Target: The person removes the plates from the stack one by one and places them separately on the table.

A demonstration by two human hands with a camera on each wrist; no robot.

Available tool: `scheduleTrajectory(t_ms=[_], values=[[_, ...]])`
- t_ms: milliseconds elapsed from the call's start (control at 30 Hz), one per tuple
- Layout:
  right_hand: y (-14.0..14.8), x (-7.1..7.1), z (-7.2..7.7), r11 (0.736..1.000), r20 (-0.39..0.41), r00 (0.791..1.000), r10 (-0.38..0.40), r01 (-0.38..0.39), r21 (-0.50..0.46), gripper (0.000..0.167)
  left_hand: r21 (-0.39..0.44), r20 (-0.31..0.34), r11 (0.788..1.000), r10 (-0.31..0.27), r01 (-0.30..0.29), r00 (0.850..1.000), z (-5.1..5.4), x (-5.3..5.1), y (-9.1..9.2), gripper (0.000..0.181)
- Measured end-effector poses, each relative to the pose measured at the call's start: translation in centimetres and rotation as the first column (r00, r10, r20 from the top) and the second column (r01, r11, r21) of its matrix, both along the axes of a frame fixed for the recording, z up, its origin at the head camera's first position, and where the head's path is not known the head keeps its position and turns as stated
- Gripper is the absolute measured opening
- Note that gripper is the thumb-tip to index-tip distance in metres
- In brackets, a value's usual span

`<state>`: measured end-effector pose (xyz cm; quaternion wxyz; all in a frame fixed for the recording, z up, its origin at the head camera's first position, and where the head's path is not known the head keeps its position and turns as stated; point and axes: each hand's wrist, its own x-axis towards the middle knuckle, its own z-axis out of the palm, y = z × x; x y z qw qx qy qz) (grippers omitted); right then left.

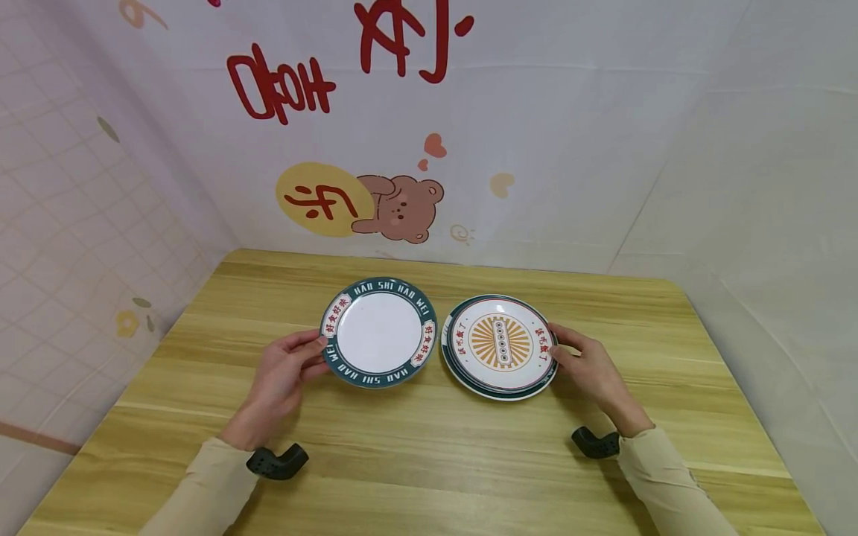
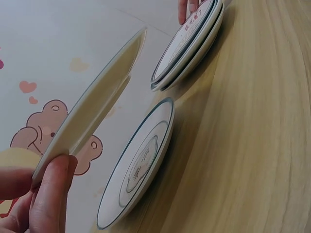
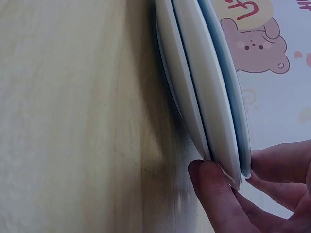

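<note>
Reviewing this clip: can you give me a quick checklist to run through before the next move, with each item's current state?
1. Left hand has a grip on the green-rimmed plate: ok, pinched at its edge.
2. That plate is clear of the lower plate: ok, the left wrist view shows a gap.
3. Lower plate is visible from the head view: not ok, it shows only in the left wrist view.
4. Right hand has hold of the stack: ok, fingers and thumb at its rim.
5. Stack rests fully on the table: cannot tell.
</note>
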<state>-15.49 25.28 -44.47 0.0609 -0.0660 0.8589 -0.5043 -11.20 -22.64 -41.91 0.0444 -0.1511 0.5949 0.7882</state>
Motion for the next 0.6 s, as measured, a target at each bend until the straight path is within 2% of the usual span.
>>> scheduleTrajectory(t_ms=[367, 600], values=[[0.0, 0.1, 0.2, 1.0, -0.013, 1.0, 0.008, -0.007, 0.025, 0.05, -0.023, -0.005, 1.0, 0.02, -0.02, 1.0, 0.1, -0.3, -2.7, 0.028], [0.0, 0.1, 0.2, 1.0, -0.011, 1.0, 0.003, -0.003, 0.02, 0.05, -0.028, 0.02, 0.998, 0.052, -0.051, 0.998, 0.3, -0.4, -4.0, 0.026]])
